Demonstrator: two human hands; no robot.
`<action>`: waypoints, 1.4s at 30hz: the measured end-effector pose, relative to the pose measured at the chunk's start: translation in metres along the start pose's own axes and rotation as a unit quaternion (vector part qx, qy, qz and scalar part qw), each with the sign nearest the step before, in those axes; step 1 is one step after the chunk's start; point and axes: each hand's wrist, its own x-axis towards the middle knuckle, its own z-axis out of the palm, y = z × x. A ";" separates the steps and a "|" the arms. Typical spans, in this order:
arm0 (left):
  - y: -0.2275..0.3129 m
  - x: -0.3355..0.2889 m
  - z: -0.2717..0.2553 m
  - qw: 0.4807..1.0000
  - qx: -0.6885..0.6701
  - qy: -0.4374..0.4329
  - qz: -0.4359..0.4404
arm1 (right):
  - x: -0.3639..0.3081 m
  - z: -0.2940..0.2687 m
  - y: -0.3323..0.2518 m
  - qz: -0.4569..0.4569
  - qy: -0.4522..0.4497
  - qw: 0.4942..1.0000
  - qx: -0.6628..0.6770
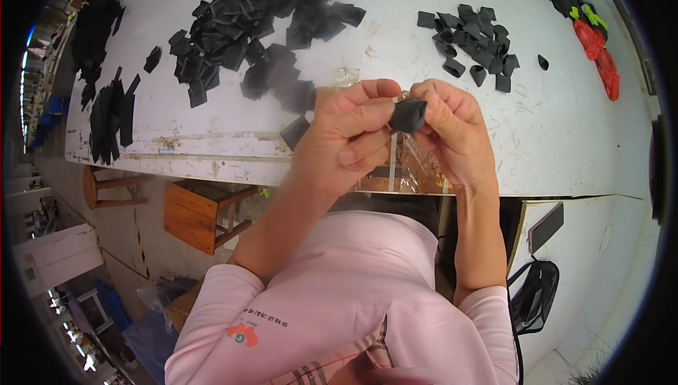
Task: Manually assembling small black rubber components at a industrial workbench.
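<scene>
A small black fabric piece (407,116), folded or tubular in shape, is held in the air above the table's near edge. The fingers of my left hand (353,127) close on its left side. My right hand (455,120) pinches its upper right edge between thumb and fingers. To the left and beyond my hands spreads a big heap of flat black fabric pieces (233,25). A smaller group of black pieces (480,40), several with open ends, lies beyond my right hand.
The white table (537,145) is scuffed. Black fabric strips (113,120) lie at its left end, and red plastic bags (598,60) at the far right. A wooden stool (205,212) stands below left. A black bag (534,297) hangs at the lower right.
</scene>
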 end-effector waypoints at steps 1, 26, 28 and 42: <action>0.001 0.001 0.001 0.998 -0.051 -0.026 -0.012 | 0.003 0.004 -0.007 -0.016 0.011 1.000 -0.022; -0.006 0.003 0.016 0.773 0.499 0.020 0.392 | -0.013 0.019 -0.011 -0.353 0.111 0.775 -0.512; -0.009 0.003 0.013 0.857 0.348 0.055 0.375 | -0.010 0.023 -0.012 -0.385 0.128 0.724 -0.558; -0.024 0.002 0.011 0.876 0.276 0.047 0.392 | -0.007 0.017 -0.010 -0.372 0.125 0.768 -0.506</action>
